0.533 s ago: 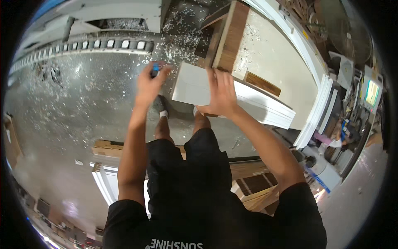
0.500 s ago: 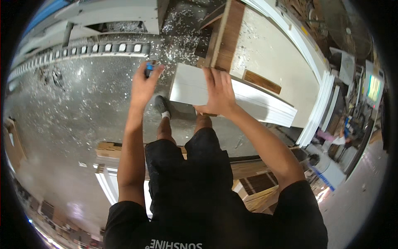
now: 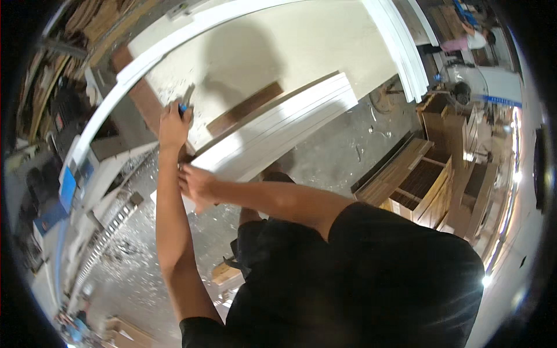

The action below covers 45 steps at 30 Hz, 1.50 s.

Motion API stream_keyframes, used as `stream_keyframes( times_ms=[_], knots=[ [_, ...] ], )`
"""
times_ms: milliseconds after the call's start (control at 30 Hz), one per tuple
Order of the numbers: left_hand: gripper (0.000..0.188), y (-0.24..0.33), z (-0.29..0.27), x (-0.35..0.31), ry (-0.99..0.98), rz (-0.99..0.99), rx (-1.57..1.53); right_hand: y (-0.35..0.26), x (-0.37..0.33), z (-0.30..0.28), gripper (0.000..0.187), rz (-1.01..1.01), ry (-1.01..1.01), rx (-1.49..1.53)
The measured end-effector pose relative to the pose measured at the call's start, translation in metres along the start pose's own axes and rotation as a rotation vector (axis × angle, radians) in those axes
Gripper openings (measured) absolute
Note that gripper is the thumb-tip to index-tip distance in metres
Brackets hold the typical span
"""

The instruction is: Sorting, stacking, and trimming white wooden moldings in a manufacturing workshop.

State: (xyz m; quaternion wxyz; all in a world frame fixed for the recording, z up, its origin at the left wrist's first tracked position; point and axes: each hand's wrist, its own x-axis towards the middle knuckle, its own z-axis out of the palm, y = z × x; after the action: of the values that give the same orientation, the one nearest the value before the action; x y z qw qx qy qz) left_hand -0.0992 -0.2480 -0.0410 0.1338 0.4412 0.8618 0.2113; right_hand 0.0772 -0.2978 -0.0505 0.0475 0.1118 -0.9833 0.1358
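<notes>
My left hand (image 3: 175,129) is closed around a small blue tool (image 3: 184,108) with a greyish piece sticking out beyond the fingers; its exact kind is too small to tell. It is held over the left edge of the cream-topped worktable (image 3: 325,49). Long white boards (image 3: 278,129) with thin dark lines along them lie slanted at the table's near edge. My right hand (image 3: 200,184) grips them close to their left end, fingers curled at the far side. My left forearm passes in front of that end and partly hides it.
A brown wooden strip (image 3: 243,108) lies on the table beside the boards. Long white strips (image 3: 400,49) border the table's right side. Brown slatted pieces (image 3: 400,174) are stacked at right. A roller track (image 3: 113,223) stands lower left, amid floor scraps. Another person (image 3: 476,40) is at far right.
The view has swung toward the worktable. My left hand with the blue tool has come from above the floor to the table's edge. My right hand's fingers, spread before, are now curled.
</notes>
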Motion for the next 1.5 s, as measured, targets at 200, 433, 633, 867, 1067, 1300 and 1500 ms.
stream_keyframes(
  times_ms=[200, 433, 633, 867, 1067, 1300, 1500],
  knots=[
    [0.055, 0.025, -0.038, -0.044, 0.152, -0.075, 0.049, 0.038, -0.055, -0.045, 0.128, 0.140, -0.020, 0.037],
    [0.044, 0.060, -0.067, -0.208, 0.268, -0.406, -0.105, 0.159, -0.176, -0.099, 0.138, 0.216, -0.181, 0.015],
    [0.032, 0.131, -0.014, -0.295, 0.233, -0.581, -0.327, 0.186, -0.195, -0.100, 0.131, 0.140, -0.191, 0.037],
    [0.033, 0.175, 0.000, -0.305, 0.241, -0.582, -0.370, 0.182, -0.189, -0.105, 0.131, 0.130, -0.218, 0.098],
    [0.037, 0.169, 0.018, -0.308, 0.113, -0.681, -0.475, 0.185, -0.195, -0.113, 0.120, 0.213, -0.133, 0.121],
    [0.042, 0.135, 0.116, -0.298, 0.012, -0.748, -1.173, 0.188, -0.172, -0.123, 0.122, 0.179, -0.331, 0.182],
    [0.060, 0.144, 0.142, -0.260, 0.012, -0.723, -1.653, 0.181, -0.160, -0.116, 0.112, 0.112, -0.268, 0.285]
  ],
)
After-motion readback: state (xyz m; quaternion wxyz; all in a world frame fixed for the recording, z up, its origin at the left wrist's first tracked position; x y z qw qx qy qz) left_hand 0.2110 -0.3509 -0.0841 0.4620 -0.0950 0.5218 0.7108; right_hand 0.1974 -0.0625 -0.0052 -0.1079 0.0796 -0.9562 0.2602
